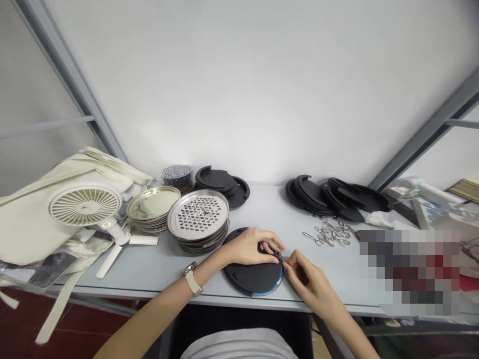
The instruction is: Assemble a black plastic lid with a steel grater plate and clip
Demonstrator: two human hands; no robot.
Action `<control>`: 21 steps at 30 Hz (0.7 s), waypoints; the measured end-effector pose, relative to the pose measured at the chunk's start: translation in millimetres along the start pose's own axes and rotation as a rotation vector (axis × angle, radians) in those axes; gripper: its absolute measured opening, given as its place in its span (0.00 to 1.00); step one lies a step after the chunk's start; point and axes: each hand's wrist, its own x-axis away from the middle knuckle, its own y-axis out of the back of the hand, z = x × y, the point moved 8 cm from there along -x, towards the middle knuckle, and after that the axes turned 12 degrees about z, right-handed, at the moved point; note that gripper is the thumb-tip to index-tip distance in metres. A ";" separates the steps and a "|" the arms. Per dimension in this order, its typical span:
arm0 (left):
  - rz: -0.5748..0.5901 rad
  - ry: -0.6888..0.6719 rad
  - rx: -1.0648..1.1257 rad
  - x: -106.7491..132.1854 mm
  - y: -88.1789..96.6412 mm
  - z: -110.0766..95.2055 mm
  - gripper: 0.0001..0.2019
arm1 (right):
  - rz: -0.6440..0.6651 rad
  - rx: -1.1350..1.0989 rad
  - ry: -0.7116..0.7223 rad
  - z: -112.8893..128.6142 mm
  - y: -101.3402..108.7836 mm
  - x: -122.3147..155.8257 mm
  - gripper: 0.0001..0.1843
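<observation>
A round black disc [254, 279] lies flat near the table's front edge, with a bright blue strip [275, 286] along its right rim. My left hand [254, 247], with a watch on the wrist, reaches across the disc, its fingers curled and pinched at the right rim. Close beside it, my right hand [309, 279] pinches at the same spot from the right, thumb and finger together. A small dark piece shows between the fingertips of both hands, but they cover most of it. I cannot make out what it is.
Left of the disc are a stack of perforated metal grater plates [198, 217] and a stack of shiny round plates [153, 203]. A white fan [86, 204] is further left. Black discs [312, 194] and metal clasps [331, 233] lie at the back right; more black discs [219, 180] sit behind.
</observation>
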 end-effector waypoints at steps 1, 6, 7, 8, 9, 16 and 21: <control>0.001 -0.002 0.001 0.0 -0.2 -0.3 0.16 | -0.002 -0.001 -0.002 -0.8 0.1 0.3 0.12; 0.005 -0.002 -0.011 0.1 -0.4 -1.6 0.17 | -0.007 -0.004 -0.024 -3.0 0.9 0.9 0.13; 0.005 -0.002 -0.012 0.3 -0.2 -2.0 0.17 | -0.008 -0.005 -0.028 -2.8 1.2 0.8 0.13; 0.006 -0.002 -0.015 0.5 0.0 -2.6 0.17 | -0.008 -0.007 -0.031 -2.4 1.4 0.6 0.13; 0.006 -0.003 -0.020 0.8 0.1 -3.2 0.18 | -0.010 -0.009 -0.032 -1.8 1.7 0.2 0.13; 0.007 -0.024 -0.164 2.0 0.7 -7.9 0.17 | -0.033 -0.028 -0.013 3.8 4.6 -2.6 0.13; -0.063 -0.110 -0.559 7.5 -5.0 -43.1 0.17 | -0.040 -0.033 -0.003 5.1 6.3 -2.0 0.13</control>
